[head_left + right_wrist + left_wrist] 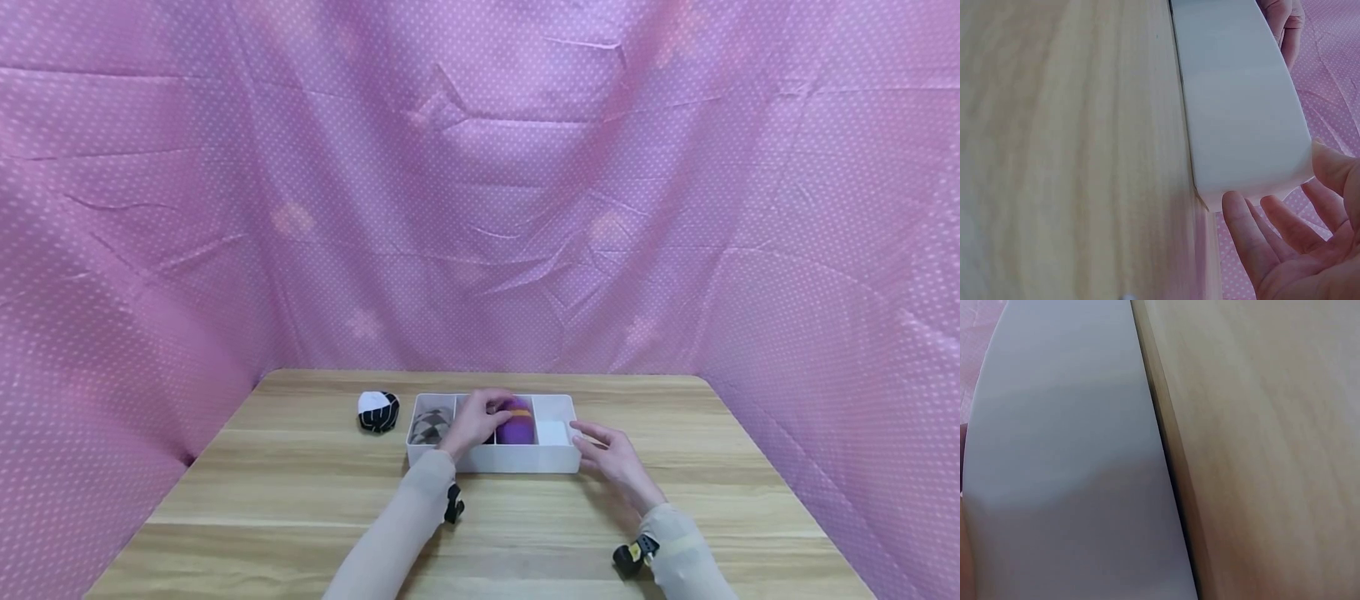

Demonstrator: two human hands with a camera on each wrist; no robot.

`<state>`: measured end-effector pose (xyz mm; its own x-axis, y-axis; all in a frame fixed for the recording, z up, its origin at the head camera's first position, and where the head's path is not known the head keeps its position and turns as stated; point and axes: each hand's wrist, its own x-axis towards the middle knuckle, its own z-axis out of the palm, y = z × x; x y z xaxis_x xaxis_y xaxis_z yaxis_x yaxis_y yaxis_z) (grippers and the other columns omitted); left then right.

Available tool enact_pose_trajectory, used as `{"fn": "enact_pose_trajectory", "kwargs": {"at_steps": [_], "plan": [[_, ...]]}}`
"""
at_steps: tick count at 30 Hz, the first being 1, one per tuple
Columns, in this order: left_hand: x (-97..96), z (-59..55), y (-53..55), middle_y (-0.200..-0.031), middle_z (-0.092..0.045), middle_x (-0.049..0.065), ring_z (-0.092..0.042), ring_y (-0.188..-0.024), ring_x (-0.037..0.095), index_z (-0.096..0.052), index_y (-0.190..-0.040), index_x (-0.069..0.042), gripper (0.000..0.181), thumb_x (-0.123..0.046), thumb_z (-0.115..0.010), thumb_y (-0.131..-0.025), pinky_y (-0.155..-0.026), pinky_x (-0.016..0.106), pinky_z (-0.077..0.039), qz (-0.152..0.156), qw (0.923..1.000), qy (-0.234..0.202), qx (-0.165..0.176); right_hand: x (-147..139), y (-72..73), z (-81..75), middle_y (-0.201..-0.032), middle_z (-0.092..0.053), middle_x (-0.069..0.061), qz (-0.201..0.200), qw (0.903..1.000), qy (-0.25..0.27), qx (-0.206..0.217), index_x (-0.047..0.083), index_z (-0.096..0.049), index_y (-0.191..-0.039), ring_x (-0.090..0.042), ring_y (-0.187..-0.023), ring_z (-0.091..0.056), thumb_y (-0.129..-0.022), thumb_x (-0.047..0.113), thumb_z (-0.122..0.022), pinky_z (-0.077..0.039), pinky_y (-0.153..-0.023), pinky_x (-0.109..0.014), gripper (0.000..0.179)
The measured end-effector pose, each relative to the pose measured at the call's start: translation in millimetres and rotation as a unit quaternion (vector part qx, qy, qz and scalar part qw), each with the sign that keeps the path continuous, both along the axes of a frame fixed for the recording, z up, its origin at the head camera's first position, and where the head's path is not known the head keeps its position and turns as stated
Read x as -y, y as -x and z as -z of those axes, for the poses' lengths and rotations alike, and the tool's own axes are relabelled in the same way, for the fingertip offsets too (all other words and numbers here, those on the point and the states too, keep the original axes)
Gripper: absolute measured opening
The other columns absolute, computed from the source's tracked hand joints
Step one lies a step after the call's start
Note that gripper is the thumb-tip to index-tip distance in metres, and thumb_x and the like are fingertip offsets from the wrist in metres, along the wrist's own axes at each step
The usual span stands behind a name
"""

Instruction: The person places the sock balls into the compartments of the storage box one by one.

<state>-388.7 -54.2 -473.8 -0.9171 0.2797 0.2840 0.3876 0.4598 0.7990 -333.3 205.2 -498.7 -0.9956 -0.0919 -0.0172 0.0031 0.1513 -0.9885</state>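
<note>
A white divided box [495,459] stands on the table, and my left hand [474,423] reaches into it over the second compartment from the left. Its thumb and fingers lie at the edge of a purple cloth roll [516,431] with an orange band; the fingertips are partly hidden, so their grip is unclear. Something dark shows below that hand. The leftmost compartment holds a brown-and-grey checked cloth roll [431,427]. At the box's right end is my right hand [617,460], fingers extended. In the right wrist view its fingers [1244,228] are spread by the box's end wall, thumb at the corner.
A rolled black-and-white cloth bundle [378,412] lies on the table left of the box. Inside the rightmost compartment is a small white block-like shape [553,433]. Pink dotted curtain [480,208] hangs around the wooden table [300,517].
</note>
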Motion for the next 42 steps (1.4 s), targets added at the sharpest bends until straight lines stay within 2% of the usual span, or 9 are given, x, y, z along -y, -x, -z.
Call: {"fn": "enact_pose_trajectory", "kwargs": {"at_steps": [5, 8, 13, 19, 27, 31, 37, 39, 42], "plan": [[0.1, -0.2, -0.7, -0.122, -0.068, 0.015, -0.065, -0.113, 0.028, -0.066, -0.123, -0.001, 0.032, -0.005, -0.067, -0.091, -0.096, 0.038, -0.053, -0.010, 0.9995, -0.025, -0.016, 0.2, 0.1, -1.6, -0.145, -0.046, -0.025, 0.001, 1.0000, -0.004, 0.000, 0.004, -0.053, -0.138, -0.027, -0.110, -0.065, -0.097, 0.013, -0.060, -0.056, -0.091, -0.039, 0.043], [0.5, -1.4, -2.9, -0.122, -0.068, 0.015, -0.065, -0.112, 0.027, -0.066, -0.123, -0.003, 0.032, -0.006, -0.066, -0.092, -0.096, 0.039, -0.053, -0.021, 0.9989, -0.039, -0.016, 0.4, 0.0, -2.4, -0.146, -0.046, -0.025, 0.002, 0.9999, -0.010, -0.002, 0.004, -0.054, -0.138, -0.026, -0.110, -0.065, -0.097, 0.013, -0.060, -0.056, -0.091, -0.038, 0.042], [2.3, -6.2, -7.4, -0.123, -0.067, 0.019, -0.065, -0.113, 0.029, -0.066, -0.124, -0.003, 0.035, -0.009, -0.070, -0.089, -0.097, 0.039, -0.052, -0.019, 0.9968, -0.078, 0.000, 0.7, -1.2, -3.4, -0.146, -0.046, -0.025, -0.006, 1.0000, -0.005, 0.000, 0.003, -0.053, -0.139, -0.028, -0.110, -0.065, -0.097, 0.013, -0.060, -0.056, -0.091, -0.039, 0.043], [10.5, -12.0, -12.1, -0.122, -0.068, 0.017, -0.067, -0.109, 0.028, -0.066, -0.124, -0.007, 0.041, -0.016, -0.077, -0.085, -0.095, 0.038, -0.054, -0.024, 0.9936, -0.109, 0.017, 0.9, -1.8, -3.9, -0.145, -0.047, -0.026, -0.011, 0.9999, -0.001, 0.000, 0.002, -0.052, -0.139, -0.028, -0.110, -0.065, -0.097, 0.013, -0.061, -0.056, -0.092, -0.040, 0.044], [27.4, -10.3, -17.9, -0.115, -0.070, 0.020, -0.069, -0.102, 0.029, -0.070, -0.118, -0.006, 0.034, -0.013, -0.075, -0.086, -0.089, 0.036, -0.056, -0.015, 0.9909, -0.134, 0.000, 0.2, -2.1, -2.9, -0.146, -0.046, -0.025, -0.010, 0.9999, -0.001, -0.002, 0.003, -0.054, -0.138, -0.026, -0.108, -0.066, -0.096, 0.012, -0.061, -0.056, -0.091, -0.039, 0.043], [38.2, -11.5, -19.1, -0.110, -0.073, 0.011, -0.070, -0.099, 0.024, -0.071, -0.117, -0.009, 0.033, -0.016, -0.077, -0.085, -0.088, 0.032, -0.056, -0.029, 0.9902, -0.136, -0.012, -2.4, -3.1, -2.5, -0.146, -0.046, -0.026, -0.006, 1.0000, 0.000, -0.004, 0.002, -0.054, -0.138, -0.026, -0.107, -0.067, -0.097, 0.012, -0.061, -0.056, -0.090, -0.039, 0.043], [61.1, -20.4, -25.7, -0.113, -0.071, 0.017, -0.069, -0.101, 0.030, -0.070, -0.118, -0.005, 0.037, -0.016, -0.078, -0.084, -0.084, 0.026, -0.056, -0.041, 0.9870, -0.154, -0.019, -2.0, -3.8, -3.5, -0.143, -0.048, -0.027, -0.014, 0.9997, 0.022, 0.001, 0.000, -0.052, -0.138, -0.027, -0.109, -0.065, -0.096, 0.011, -0.061, -0.056, -0.091, -0.041, 0.044], [71.5, -18.0, -24.3, -0.114, -0.071, 0.016, -0.069, -0.102, 0.029, -0.070, -0.118, -0.006, 0.038, -0.019, -0.079, -0.083, -0.081, 0.022, -0.056, -0.045, 0.9871, -0.153, -0.017, -1.2, -3.4, -2.9, -0.142, -0.048, -0.029, -0.018, 0.9993, 0.034, 0.000, -0.002, -0.051, -0.138, -0.028, -0.110, -0.065, -0.096, 0.009, -0.061, -0.055, -0.092, -0.042, 0.044], [82.2, -17.1, -25.5, -0.114, -0.071, 0.013, -0.069, -0.102, 0.027, -0.070, -0.118, -0.008, 0.039, -0.024, -0.079, -0.084, -0.080, 0.022, -0.056, -0.064, 0.9877, -0.142, -0.015, -2.4, -2.5, -1.5, -0.142, -0.049, -0.028, -0.015, 0.9992, 0.037, -0.002, -0.002, -0.052, -0.138, -0.028, -0.111, -0.064, -0.096, 0.009, -0.061, -0.056, -0.091, -0.041, 0.044]]}}
